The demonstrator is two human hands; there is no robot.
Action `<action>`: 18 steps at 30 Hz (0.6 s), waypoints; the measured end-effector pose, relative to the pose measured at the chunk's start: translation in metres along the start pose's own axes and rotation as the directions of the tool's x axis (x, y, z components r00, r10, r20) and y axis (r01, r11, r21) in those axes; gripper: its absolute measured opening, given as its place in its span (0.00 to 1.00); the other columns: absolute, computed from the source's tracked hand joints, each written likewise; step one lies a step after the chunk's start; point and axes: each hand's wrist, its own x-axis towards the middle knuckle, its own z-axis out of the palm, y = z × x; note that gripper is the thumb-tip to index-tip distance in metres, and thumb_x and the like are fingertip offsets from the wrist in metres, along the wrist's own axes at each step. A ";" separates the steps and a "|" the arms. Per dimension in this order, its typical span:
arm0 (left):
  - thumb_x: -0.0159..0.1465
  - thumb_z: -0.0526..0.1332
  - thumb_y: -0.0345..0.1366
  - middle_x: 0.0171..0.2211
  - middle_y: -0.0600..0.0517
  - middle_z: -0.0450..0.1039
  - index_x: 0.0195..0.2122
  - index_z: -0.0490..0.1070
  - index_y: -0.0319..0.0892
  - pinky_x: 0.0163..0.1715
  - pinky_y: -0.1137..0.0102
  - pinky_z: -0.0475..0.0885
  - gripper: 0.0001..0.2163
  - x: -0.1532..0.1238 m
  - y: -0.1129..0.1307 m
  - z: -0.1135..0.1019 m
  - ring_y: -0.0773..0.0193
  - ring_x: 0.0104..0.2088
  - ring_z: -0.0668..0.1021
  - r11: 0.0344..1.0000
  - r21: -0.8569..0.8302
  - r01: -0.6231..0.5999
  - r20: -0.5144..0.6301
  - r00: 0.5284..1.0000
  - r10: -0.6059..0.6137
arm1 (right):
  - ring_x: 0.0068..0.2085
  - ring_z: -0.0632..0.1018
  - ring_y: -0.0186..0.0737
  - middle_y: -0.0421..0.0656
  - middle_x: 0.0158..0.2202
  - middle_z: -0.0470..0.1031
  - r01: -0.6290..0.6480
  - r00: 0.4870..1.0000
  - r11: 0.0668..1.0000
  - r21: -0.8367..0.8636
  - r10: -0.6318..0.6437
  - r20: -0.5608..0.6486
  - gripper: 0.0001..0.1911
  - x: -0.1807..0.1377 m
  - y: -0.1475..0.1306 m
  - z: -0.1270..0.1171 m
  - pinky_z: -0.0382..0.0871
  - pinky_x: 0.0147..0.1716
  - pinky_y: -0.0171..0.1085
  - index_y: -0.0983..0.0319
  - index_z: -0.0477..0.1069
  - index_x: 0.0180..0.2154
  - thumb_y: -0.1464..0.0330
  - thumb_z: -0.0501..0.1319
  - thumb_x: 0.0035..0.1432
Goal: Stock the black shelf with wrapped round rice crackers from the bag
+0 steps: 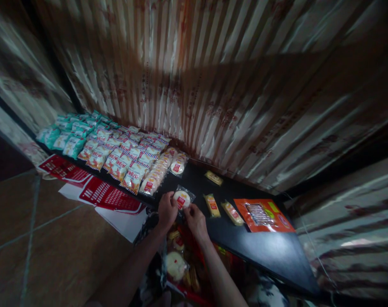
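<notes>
Between my two hands, over the front edge of the black table (264,251), is a round white rice cracker in a clear wrapper (182,198). My left hand (167,209) pinches its left side, and my right hand (195,219) grips its lower right edge. Just beyond, to the left, wrapped rice crackers stand in a row (155,172), with a few more beside it (178,163). To the right lie yellow-wrapped snack bars, one farther back (214,178) and two nearer, a left one (212,205) and a right one (233,212).
White-and-orange snack bags (117,161) and teal bags (74,146) fill the table's left part. An orange flat packet (279,221) lies at the right. Below my arms, a red container holds loose snacks (176,265). Red printed sheets (109,195) hang at the front edge; a curtain (194,85) rises behind.
</notes>
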 end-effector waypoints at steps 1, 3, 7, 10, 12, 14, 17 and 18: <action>0.57 0.52 0.26 0.40 0.45 0.73 0.42 0.69 0.38 0.45 0.67 0.69 0.13 0.000 -0.003 0.003 0.61 0.43 0.74 0.999 0.001 -0.034 -0.030 0.999 0.034 | 0.19 0.70 0.35 0.38 0.18 0.67 -0.004 1.000 1.000 0.017 0.004 0.002 0.15 0.002 0.000 0.002 0.62 0.21 0.32 0.60 0.64 0.26 0.55 0.53 0.51; 0.56 0.52 0.25 0.38 0.46 0.73 0.40 0.69 0.39 0.46 0.66 0.68 0.12 0.000 -0.008 0.008 0.60 0.42 0.74 0.994 0.004 -0.105 -0.074 0.992 0.105 | 0.19 0.70 0.35 0.37 0.17 0.67 -0.019 1.000 0.999 0.049 0.018 0.010 0.15 0.006 -0.001 0.007 0.62 0.20 0.32 0.60 0.62 0.25 0.55 0.53 0.51; 0.54 0.52 0.24 0.37 0.46 0.73 0.38 0.70 0.39 0.45 0.64 0.69 0.12 0.004 -0.014 0.013 0.59 0.41 0.74 0.985 0.039 -0.167 -0.122 0.978 0.171 | 0.18 0.71 0.35 0.37 0.16 0.67 -0.021 1.000 0.997 0.069 0.021 -0.004 0.13 0.013 -0.004 0.012 0.62 0.19 0.31 0.59 0.61 0.23 0.57 0.53 0.51; 0.55 0.53 0.24 0.39 0.45 0.73 0.38 0.71 0.39 0.45 0.62 0.68 0.13 0.008 -0.012 0.016 0.57 0.42 0.73 0.985 0.097 -0.144 -0.144 0.977 0.157 | 0.17 0.71 0.35 0.37 0.16 0.68 -0.026 1.000 0.998 0.062 0.025 0.014 0.12 0.019 -0.009 0.014 0.63 0.19 0.31 0.58 0.60 0.22 0.59 0.54 0.52; 0.54 0.53 0.25 0.40 0.45 0.73 0.38 0.71 0.39 0.45 0.60 0.68 0.12 0.011 -0.009 0.017 0.55 0.42 0.73 0.985 0.125 -0.120 -0.156 0.978 0.139 | 0.16 0.71 0.34 0.37 0.15 0.68 -0.051 0.998 0.997 0.061 0.048 0.049 0.11 0.023 -0.011 0.015 0.63 0.19 0.31 0.58 0.60 0.22 0.61 0.54 0.53; 0.54 0.54 0.25 0.40 0.45 0.73 0.37 0.72 0.39 0.45 0.61 0.67 0.12 0.015 -0.007 0.019 0.56 0.42 0.72 0.987 0.121 -0.109 -0.171 0.977 0.129 | 0.16 0.71 0.35 0.37 0.15 0.69 -0.092 0.991 0.993 0.068 0.084 0.102 0.10 0.028 -0.013 0.016 0.63 0.19 0.31 0.58 0.61 0.23 0.62 0.53 0.53; 0.54 0.53 0.24 0.39 0.45 0.73 0.36 0.72 0.39 0.45 0.64 0.68 0.12 0.023 -0.005 0.023 0.58 0.42 0.72 0.992 0.068 -0.102 -0.211 0.971 0.115 | 0.17 0.72 0.35 0.37 0.15 0.70 -0.105 0.986 0.992 0.076 0.094 0.140 0.09 0.038 -0.014 0.016 0.65 0.19 0.31 0.59 0.63 0.24 0.63 0.53 0.54; 0.54 0.52 0.24 0.39 0.45 0.73 0.36 0.72 0.39 0.45 0.64 0.68 0.12 0.026 -0.005 0.025 0.58 0.42 0.72 0.994 0.046 -0.098 -0.223 0.969 0.106 | 0.17 0.73 0.35 0.37 0.15 0.70 -0.095 0.988 0.993 0.071 0.085 0.132 0.09 0.041 -0.014 0.015 0.65 0.20 0.31 0.59 0.63 0.24 0.64 0.53 0.54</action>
